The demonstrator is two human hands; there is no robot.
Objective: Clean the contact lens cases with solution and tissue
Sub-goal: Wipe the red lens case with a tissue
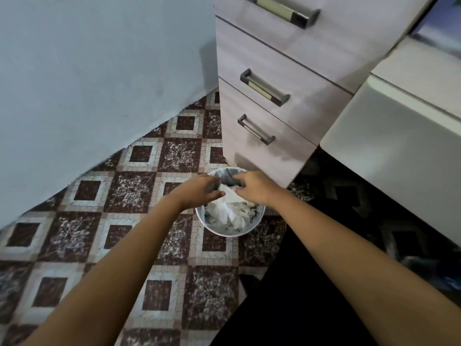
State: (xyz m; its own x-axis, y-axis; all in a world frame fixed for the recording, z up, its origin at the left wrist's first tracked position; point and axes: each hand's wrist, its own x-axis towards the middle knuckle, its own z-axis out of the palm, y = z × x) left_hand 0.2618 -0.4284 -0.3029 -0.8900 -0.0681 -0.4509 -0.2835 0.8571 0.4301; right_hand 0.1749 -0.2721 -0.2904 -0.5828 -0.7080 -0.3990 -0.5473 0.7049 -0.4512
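Both of my hands reach down over a small round white waste bin (212,228) on the floor. A crumpled white tissue (227,194) rises between them above the bin's mouth. My left hand (199,191) pinches its left side with thumb and curled fingers. My right hand (254,187) pinches its right side the same way. More crumpled white tissues (232,216) fill the bin under my hands. No contact lens case or solution bottle is in view.
A pale wooden drawer unit (269,113) with three metal handles stands right behind the bin. A white desk edge (389,146) juts out at the right. A blue wall (87,83) runs along the left above the brown-and-white patterned floor (139,191). My dark clothing (287,295) fills the lower middle.
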